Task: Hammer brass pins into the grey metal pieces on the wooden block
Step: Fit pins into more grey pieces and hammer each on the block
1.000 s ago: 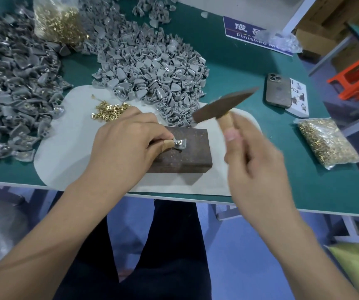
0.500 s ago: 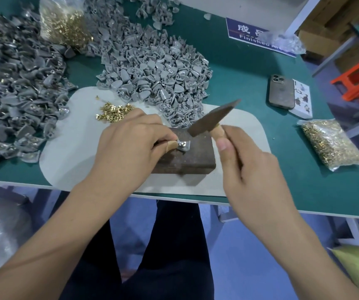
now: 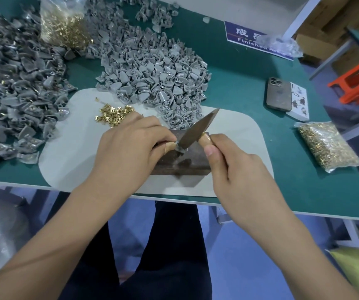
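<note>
A dark wooden block (image 3: 192,160) lies on a pale mat (image 3: 70,148) at the table's front edge. My left hand (image 3: 130,146) pinches a small grey metal piece (image 3: 180,148) on top of the block. My right hand (image 3: 237,167) grips the wooden handle of a hammer (image 3: 198,128), whose dark head is down on that piece. The brass pin under the head is hidden. A small heap of loose brass pins (image 3: 114,114) lies on the mat behind my left hand.
Large piles of grey metal pieces lie behind the mat (image 3: 152,83) and at the left (image 3: 16,87). Bags of brass pins sit at the back left (image 3: 63,22) and far right (image 3: 326,146). A phone (image 3: 279,94) and a blue sign (image 3: 258,40) lie at the right.
The hammer has swung down from its raised position onto the grey piece on the block. My left hand has kept holding the piece in place.
</note>
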A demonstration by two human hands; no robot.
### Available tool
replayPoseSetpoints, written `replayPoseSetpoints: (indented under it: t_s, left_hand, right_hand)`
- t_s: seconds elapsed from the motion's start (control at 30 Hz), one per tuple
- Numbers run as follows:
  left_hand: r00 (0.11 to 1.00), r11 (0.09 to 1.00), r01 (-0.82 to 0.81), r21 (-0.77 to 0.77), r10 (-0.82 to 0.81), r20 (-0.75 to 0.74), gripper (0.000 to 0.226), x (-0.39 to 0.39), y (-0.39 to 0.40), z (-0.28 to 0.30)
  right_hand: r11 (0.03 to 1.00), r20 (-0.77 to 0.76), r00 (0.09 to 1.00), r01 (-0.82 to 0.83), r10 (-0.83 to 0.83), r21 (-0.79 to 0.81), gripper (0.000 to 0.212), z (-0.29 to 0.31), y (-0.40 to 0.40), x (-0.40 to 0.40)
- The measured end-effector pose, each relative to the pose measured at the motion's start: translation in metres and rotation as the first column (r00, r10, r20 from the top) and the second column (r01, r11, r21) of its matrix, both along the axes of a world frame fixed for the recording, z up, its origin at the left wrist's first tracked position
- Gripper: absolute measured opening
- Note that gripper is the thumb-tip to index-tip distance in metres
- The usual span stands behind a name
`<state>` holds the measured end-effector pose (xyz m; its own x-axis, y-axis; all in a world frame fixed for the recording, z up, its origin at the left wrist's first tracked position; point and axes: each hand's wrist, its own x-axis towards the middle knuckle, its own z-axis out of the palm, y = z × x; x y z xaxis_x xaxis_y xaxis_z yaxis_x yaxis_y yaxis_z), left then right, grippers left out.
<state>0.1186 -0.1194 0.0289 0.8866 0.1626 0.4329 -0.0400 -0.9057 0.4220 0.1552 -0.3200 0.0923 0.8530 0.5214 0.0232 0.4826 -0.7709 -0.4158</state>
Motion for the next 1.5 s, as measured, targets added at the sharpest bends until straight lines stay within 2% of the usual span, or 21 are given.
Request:
replayPoseSetpoints:
  t_s: [0.3,0.47,0.53,0.63,0.67,0.8,0.9,0.97,1.1,1.17,1.27,1.33,1.43,1.5]
  left_hand:
    - [1.0,1.0,0.006,-0.004,-0.006,-0.019,0.01,0.001,-0.001,0.004]
    - [0.999,1.0,0.01,-0.015,-0.011,-0.04,0.01,0.004,0.0,0.007]
    - [0.999,1.0,0.016,0.001,-0.016,-0.044,0.011,0.003,0.001,0.008]
    - [0.998,1.0,0.023,0.006,-0.023,-0.054,0.011,0.001,0.002,0.009]
    - [0.998,1.0,0.022,0.007,-0.022,-0.061,0.012,0.001,0.002,0.009]
    - [0.997,0.999,0.031,0.01,-0.03,-0.064,0.015,0.001,0.003,0.01]
    - [0.998,1.0,0.026,0.013,-0.025,-0.059,0.016,0.001,0.004,0.007]
    - [0.998,1.0,0.024,0.002,-0.024,-0.061,0.017,0.001,0.003,0.006]
    - [0.997,1.0,0.027,-0.008,-0.027,-0.066,0.015,0.003,0.002,0.008]
    - [0.998,1.0,0.022,-0.005,-0.022,-0.067,0.015,0.003,0.002,0.008]
    - [0.997,1.0,0.021,0.01,-0.02,-0.068,0.012,0.002,0.002,0.006]
    - [0.998,1.0,0.016,0.008,-0.016,-0.064,0.011,0.002,0.002,0.006]
    - [0.998,1.0,0.011,-0.001,-0.011,-0.063,0.011,0.003,0.002,0.006]
    - [0.998,1.0,0.013,-0.001,-0.013,-0.056,0.011,0.003,0.002,0.006]
  right_hand:
    - [0.999,0.019,0.999,-0.048,0.048,0.006,0.026,0.004,-0.006,0.006]
    - [0.973,0.123,0.991,0.016,-0.046,0.229,0.023,0.013,-0.014,0.012]
    - [0.983,0.101,0.995,0.003,-0.023,0.186,0.023,0.006,-0.011,0.008]
    - [0.999,0.028,1.0,-0.015,0.014,0.033,0.029,-0.004,-0.011,0.005]
    - [0.999,0.052,0.999,-0.004,0.002,0.036,0.029,-0.003,-0.013,0.006]
    - [0.975,0.092,0.993,0.051,-0.072,0.217,0.029,0.002,-0.013,0.005]
    - [0.998,0.012,1.0,0.014,-0.015,0.066,0.031,-0.002,-0.008,0.002]
    - [1.0,0.02,1.0,0.015,-0.016,0.026,0.03,-0.001,-0.012,0.005]
    - [0.975,0.101,0.993,0.039,-0.062,0.22,0.027,0.009,-0.014,0.007]
    - [0.984,0.072,0.997,0.016,-0.029,0.18,0.028,0.005,-0.011,0.003]
    - [1.0,-0.007,1.0,-0.014,0.014,0.01,0.032,0.001,-0.01,0.003]
    - [0.999,0.041,0.999,-0.007,0.009,-0.031,0.035,0.006,-0.012,0.009]
    - [0.994,0.115,0.993,0.021,-0.033,0.105,0.031,0.013,-0.014,0.014]
    - [0.978,0.11,0.992,0.038,-0.062,0.207,0.029,0.01,-0.015,0.012]
